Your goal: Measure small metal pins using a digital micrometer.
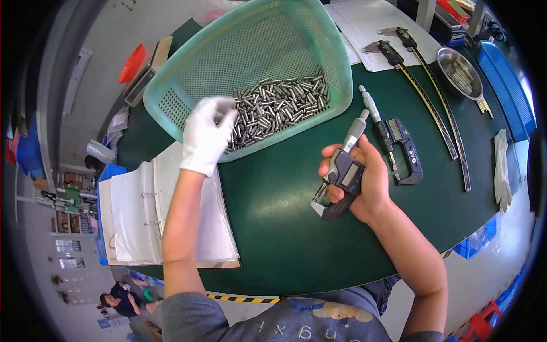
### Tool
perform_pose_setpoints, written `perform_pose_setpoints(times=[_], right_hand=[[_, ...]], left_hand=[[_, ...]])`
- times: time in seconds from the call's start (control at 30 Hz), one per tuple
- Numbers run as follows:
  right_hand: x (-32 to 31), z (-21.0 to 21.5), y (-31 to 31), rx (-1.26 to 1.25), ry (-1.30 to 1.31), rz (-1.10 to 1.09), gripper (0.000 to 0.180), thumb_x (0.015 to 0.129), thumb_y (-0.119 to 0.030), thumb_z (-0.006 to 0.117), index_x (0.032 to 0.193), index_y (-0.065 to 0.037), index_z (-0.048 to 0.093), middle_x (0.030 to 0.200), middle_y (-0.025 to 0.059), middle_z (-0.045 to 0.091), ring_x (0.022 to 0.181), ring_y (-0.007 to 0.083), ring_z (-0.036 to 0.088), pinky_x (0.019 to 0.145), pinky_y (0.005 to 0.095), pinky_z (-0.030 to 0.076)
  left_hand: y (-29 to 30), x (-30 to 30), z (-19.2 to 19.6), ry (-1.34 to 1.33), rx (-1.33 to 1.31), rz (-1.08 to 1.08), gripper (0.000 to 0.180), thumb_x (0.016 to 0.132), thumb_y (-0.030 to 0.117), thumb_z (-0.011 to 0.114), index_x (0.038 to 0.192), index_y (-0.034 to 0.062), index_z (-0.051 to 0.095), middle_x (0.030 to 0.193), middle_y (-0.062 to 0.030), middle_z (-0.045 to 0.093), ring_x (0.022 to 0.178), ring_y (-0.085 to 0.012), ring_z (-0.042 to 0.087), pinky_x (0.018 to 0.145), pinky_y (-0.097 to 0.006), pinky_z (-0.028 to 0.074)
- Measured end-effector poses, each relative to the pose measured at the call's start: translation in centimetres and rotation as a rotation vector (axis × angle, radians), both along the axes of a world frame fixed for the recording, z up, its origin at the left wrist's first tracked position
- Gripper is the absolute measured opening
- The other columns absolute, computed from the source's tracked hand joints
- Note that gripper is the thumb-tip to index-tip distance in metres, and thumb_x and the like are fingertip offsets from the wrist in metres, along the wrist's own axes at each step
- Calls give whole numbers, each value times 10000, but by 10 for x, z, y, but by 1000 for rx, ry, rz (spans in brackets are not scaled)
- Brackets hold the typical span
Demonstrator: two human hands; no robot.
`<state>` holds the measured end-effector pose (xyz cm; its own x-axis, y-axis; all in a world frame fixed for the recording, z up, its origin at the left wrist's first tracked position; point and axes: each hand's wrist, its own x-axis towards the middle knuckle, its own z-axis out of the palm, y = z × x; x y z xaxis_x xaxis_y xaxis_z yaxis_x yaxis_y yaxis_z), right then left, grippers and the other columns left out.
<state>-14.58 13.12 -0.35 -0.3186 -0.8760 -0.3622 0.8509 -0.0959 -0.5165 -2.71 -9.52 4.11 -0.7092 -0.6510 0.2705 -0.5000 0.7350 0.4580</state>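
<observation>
so the gloved left hand [206, 134] is right at the near-left edge of the heap of small steel pins [279, 105]; the fingers [223, 108] are curled down into the pile, but whether they've actually pinched a pin I can't tell, the glove hides it; the pins lie just ahead and to the right of those fingers, so the left hand is by far the nearer one; the pins point every which way, no common long axis, and there are way too many to count; they sit in the lower end of one teal mesh basket [188, 80], which is tilted on the green worktop [285, 228].

the bare right hand [364, 182] is clenched round a digital micrometer [342, 174], held clear of the worktop, its long axis running from the frame at lower left up to the thimble at upper right; it's well apart from the basket.

counts: two micrometers, the held one plus a second micrometer [393, 137] lying just right of the hand; two long calipers [421, 85] further back; one steel bowl [460, 73]; one open ring binder [165, 216] under the left forearm; one spare glove [501, 171] at the right edge.
</observation>
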Motion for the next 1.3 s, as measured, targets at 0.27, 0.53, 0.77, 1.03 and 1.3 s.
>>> perform_pose_setpoints(times=[0.27, 0.53, 0.77, 1.03, 1.3], right_hand=[[1, -1, 1, -8, 8, 17, 578, 885, -461, 169, 919, -2, 519, 702, 124, 570, 401, 159, 425, 447, 269, 383], [-9, -6, 3, -91, -204, -28, 536, 861, -458, 218, 897, -11, 512, 730, 133, 564, 403, 182, 426, 436, 287, 371], [-17, -2, 11, -271, -223, 32, 481, 852, -485, 282, 901, -62, 505, 729, 99, 540, 367, 162, 394, 375, 284, 335], [-8, -9, 8, -209, -108, 57, 554, 812, -509, 302, 874, -2, 518, 735, 168, 558, 454, 196, 449, 408, 269, 382], [-2, -9, 2, -206, 1, 124, 554, 808, -502, 297, 886, 2, 515, 731, 166, 560, 469, 186, 459, 422, 270, 379]], left_hand=[[10, 3, -8, -40, -145, 5, 113, 716, 34, 620, 829, 39, 610, 763, -38, 554, 620, -118, 535, 581, -228, 445], [87, 0, -26, -28, -180, -697, 308, 637, 193, 635, 907, 64, 561, 783, -99, 534, 704, -281, 528, 620, -369, 439], [121, -17, -30, -224, -225, -588, 354, 711, 213, 586, 1016, 44, 524, 764, -79, 493, 666, -242, 542, 541, -348, 449], [106, -38, -34, -292, -188, -546, 123, 760, 181, 494, 788, 62, 503, 716, -117, 547, 633, -279, 583, 522, -385, 473], [37, -87, -3, 230, 71, -303, 234, 840, 235, 496, 981, 54, 543, 846, -148, 607, 759, -274, 597, 697, -351, 458]])
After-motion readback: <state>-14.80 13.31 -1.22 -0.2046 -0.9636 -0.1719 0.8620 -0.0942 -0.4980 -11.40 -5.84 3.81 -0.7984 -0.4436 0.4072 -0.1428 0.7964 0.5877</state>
